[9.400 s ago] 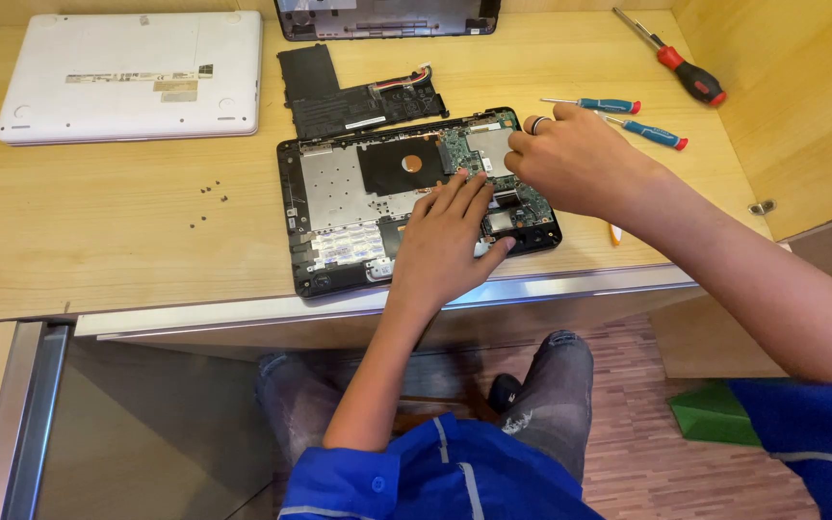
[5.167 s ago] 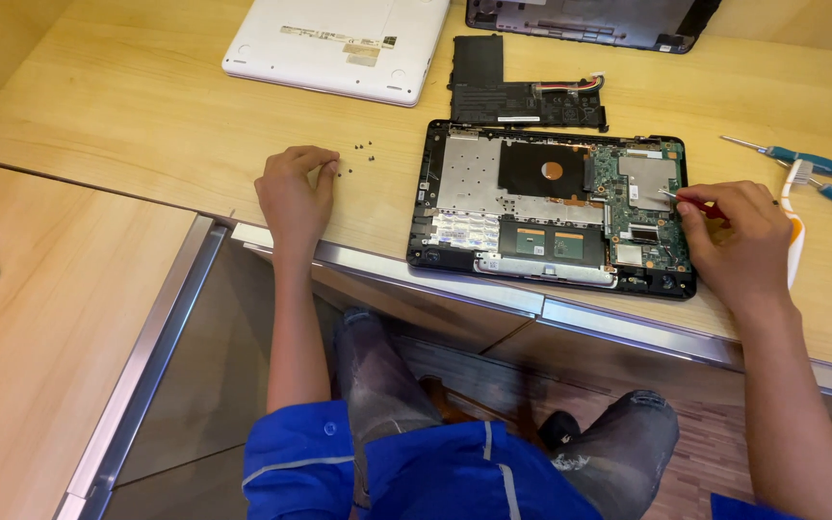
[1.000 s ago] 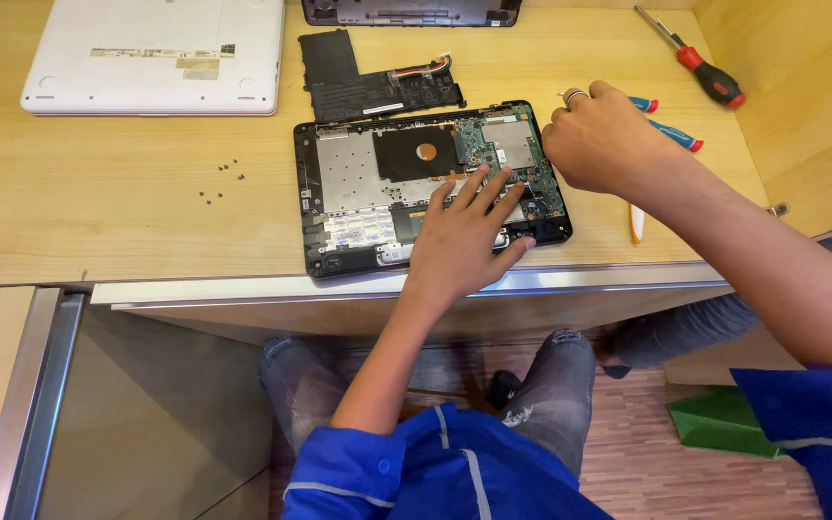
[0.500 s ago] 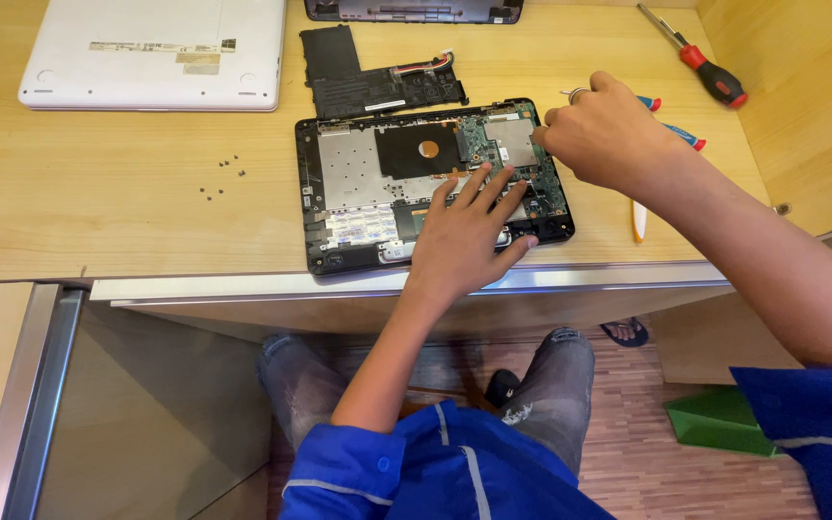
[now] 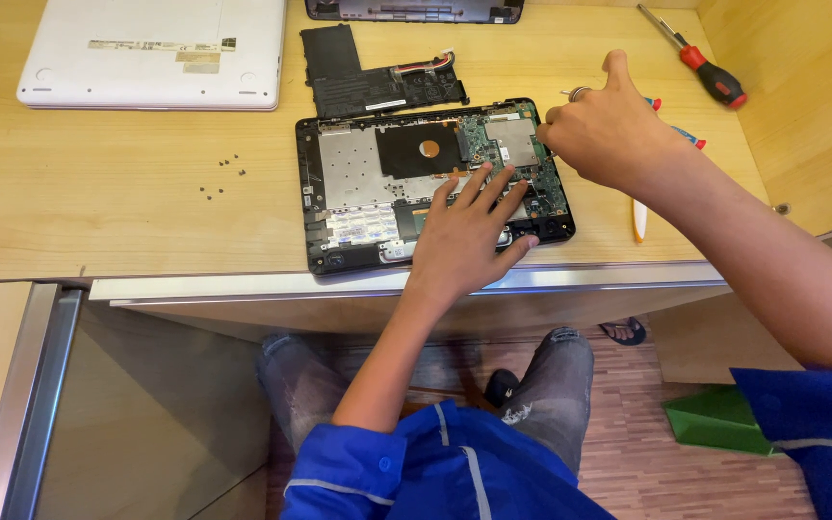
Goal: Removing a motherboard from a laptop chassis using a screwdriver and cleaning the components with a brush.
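Laptop base (image 5: 368,183), opened, lies under both my hands on the wooden surface (image 5: 98,212). My left hand (image 5: 469,236) presses flat on its near edge, fingers spread wide. My right hand (image 5: 604,130) curls closed over its far right corner; I cannot tell what it grips. Loose screws (image 5: 221,176) sit well left of my left hand.

Along the far edge of my wooden desk (image 5: 98,193), toward the left corner, lies a white laptop cover (image 5: 151,53), underside up. Just right of it sits a flat black battery pack (image 5: 368,77) with coloured wires. A few tiny loose screws (image 5: 221,176) are scattered mid-desk. A red-handled screwdriver (image 5: 695,58) rests near the far right corner, and a dark laptop part (image 5: 414,10) is at the far edge.
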